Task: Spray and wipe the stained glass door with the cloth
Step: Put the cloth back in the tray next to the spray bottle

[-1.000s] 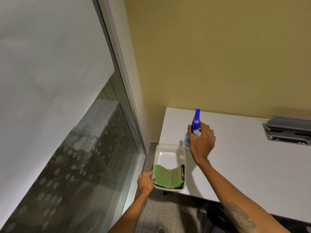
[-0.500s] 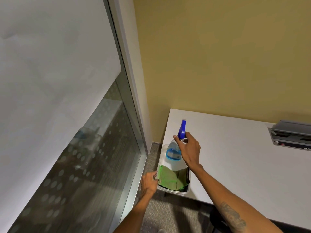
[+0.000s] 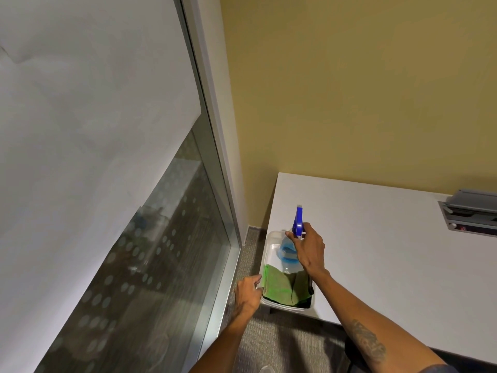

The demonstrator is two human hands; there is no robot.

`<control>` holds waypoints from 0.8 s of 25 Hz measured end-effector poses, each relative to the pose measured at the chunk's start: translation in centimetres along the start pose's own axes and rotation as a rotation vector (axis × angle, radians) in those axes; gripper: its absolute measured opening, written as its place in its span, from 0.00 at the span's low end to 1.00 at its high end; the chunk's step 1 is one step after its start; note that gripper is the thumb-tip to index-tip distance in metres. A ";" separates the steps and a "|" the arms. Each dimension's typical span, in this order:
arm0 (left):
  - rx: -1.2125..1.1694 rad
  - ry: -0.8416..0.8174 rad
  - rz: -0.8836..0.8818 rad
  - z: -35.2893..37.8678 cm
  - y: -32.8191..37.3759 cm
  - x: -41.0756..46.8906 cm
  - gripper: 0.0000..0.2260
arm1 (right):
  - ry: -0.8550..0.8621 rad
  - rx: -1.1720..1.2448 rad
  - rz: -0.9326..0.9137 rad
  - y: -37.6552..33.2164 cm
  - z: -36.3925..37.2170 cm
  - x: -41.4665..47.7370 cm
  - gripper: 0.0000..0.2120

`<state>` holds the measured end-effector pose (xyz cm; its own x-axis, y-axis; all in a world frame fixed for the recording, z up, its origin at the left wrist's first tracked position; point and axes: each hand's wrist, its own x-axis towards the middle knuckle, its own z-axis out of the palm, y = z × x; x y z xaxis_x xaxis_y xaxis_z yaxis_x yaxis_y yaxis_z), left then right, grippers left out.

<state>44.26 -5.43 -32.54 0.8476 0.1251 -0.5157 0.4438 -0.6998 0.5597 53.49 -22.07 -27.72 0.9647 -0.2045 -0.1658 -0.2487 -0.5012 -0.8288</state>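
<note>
The glass door (image 3: 150, 265) fills the left side, frosted white above and clear with pale dots below. A clear plastic bin (image 3: 271, 243) sits at the near left corner of the white table (image 3: 390, 251). A folded green cloth (image 3: 279, 285) lies in the bin's near end. My right hand (image 3: 309, 249) grips the neck of a spray bottle (image 3: 289, 251) with a blue trigger head, holding it upright inside the bin's far end. My left hand (image 3: 247, 294) holds the bin's near left rim.
A yellow wall (image 3: 349, 90) stands behind the table. A grey cable tray (image 3: 470, 214) is set in the table at the far right. Grey carpet (image 3: 285, 343) covers the floor between door and table. A dark chair edge (image 3: 352, 351) shows under my right forearm.
My right hand carried the spray bottle from the table surface leftward into the bin and lowered it. My left hand stayed on the bin's rim.
</note>
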 end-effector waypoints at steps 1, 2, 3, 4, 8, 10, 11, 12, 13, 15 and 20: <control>0.001 -0.007 -0.001 0.0 0.0 0.0 0.22 | -0.007 -0.001 0.014 0.0 0.0 -0.1 0.19; 0.001 -0.010 -0.002 -0.1 0.1 0.0 0.22 | -0.015 0.002 0.025 0.0 0.0 -0.1 0.19; 0.006 -0.010 -0.003 -0.2 0.1 -0.1 0.22 | -0.027 0.007 0.034 0.0 -0.1 -0.3 0.19; 0.011 -0.007 -0.002 -0.2 0.2 -0.1 0.22 | -0.038 0.014 0.040 0.0 -0.2 -0.4 0.20; 0.002 0.017 0.005 -0.9 0.6 -0.8 0.21 | -0.040 -0.013 0.044 0.0 -1.1 -2.1 0.26; -0.025 0.052 0.007 -1.2 1.0 -1.6 0.20 | 0.013 -0.074 0.043 0.5 -1.6 -3.6 0.24; -0.042 0.067 0.009 -1.5 1.2 -2.2 0.18 | 0.046 -0.098 0.042 0.7 -1.9 -4.5 0.20; -0.049 0.084 0.013 -1.8 1.4 -2.9 0.17 | 0.069 -0.119 0.044 0.8 -2.1 -5.4 0.17; -0.049 0.103 0.015 -2.0 1.6 -3.6 0.16 | 0.081 -0.143 0.045 0.8 -2.3 -6.0 0.14; -0.055 0.149 0.016 -2.3 1.8 -5.4 0.14 | 0.062 -0.177 -0.003 0.8 -2.8 -7.7 0.10; -0.068 0.282 0.045 -2.7 1.9 -12.8 0.15 | -0.059 -0.149 -0.211 -0.7 -4.6 -13.8 0.11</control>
<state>35.07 -6.41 -23.13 0.9102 0.2922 -0.2935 0.4140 -0.6619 0.6249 39.99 -22.74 -22.43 0.9989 -0.0346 -0.0322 -0.0470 -0.6466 -0.7614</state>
